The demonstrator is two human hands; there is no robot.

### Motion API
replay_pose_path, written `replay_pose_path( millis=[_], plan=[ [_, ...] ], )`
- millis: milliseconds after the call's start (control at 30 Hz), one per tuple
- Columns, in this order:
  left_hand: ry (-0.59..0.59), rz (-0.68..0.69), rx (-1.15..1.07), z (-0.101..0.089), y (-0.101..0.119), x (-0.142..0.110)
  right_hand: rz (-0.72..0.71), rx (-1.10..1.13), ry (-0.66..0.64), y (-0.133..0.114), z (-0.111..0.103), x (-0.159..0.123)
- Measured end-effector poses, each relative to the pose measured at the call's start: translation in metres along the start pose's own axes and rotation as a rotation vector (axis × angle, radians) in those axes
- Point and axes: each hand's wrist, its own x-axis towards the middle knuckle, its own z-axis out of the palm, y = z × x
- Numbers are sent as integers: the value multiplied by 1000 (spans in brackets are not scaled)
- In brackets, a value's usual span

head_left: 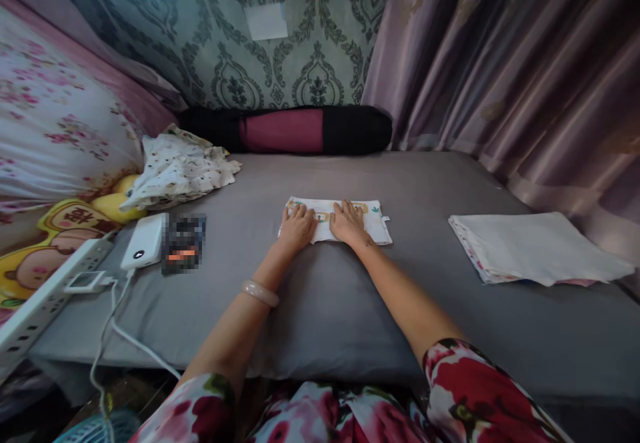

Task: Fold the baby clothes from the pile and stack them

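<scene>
A folded white cloth (373, 226) with a small coloured print lies flat on the grey bed sheet (350, 310), and a small white tag sticks out at its right edge. My left hand (299, 226) rests palm down on its left part, fingers stretched forward. Just right of the cloth's middle, my right hand (349, 223) also lies flat, fingers extended. Both hands press on top of the cloth without gripping it. They cover part of its print.
A stack of folded cloths (535, 246) lies at the right. On the left are a crumpled dotted cloth (183, 166), a white power bank (145, 242), a blurred-out item (183, 243), a power strip (50, 300) and white cables. A black and maroon bolster (283, 130) lies along the wall.
</scene>
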Motion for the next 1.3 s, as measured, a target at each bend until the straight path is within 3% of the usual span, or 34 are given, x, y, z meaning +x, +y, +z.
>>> replay_pose_path(
  millis=[200,433,700,967,1300],
  plan=[
    [48,-81,-28,0,-18,-16,-81,79,19,-30,1,6],
    [281,-107,-222,21,-30,-19,-117,73,40,-39,11,2],
    [434,-431,-330,30,-46,-16,-81,77,-26,-45,9,8],
    [469,-477,-372,30,-48,-16,-158,138,-14,-73,10,13],
    [472,-459,-354,30,-47,-17,-160,108,27,-75,21,13]
  ],
)
